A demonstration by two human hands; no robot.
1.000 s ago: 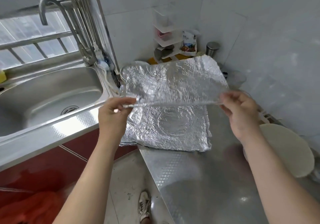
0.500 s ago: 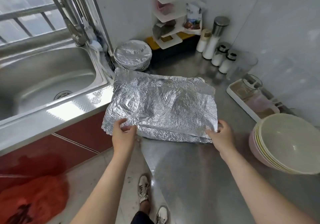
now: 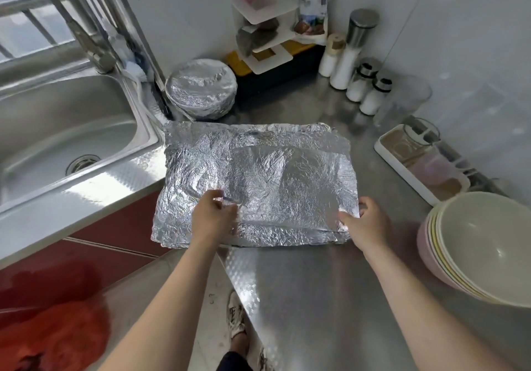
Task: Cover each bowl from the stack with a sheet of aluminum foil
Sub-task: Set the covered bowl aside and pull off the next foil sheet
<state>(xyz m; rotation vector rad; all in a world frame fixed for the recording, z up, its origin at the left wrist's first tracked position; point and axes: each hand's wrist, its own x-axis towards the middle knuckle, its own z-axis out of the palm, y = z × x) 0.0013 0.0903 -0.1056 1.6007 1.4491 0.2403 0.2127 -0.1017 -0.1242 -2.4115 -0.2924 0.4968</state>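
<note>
One round foil-wrapped bowl (image 3: 201, 89) done, at back. Stack of pale plastic bowls (image 3: 482, 244) at right uncovered: most of the job remains, by my reckoning. Left hand (image 3: 214, 215) and right hand (image 3: 365, 221) each pinch the near edge of the top crinkled aluminium foil sheet (image 3: 287, 186) on the foil pile (image 3: 178, 227).

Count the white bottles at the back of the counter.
4, in a row at back right: tan-capped bottle by the shelf, tall bottle beside it, then short bottle and last bottle toward the glass. Others may hide behind the shelf.
</note>
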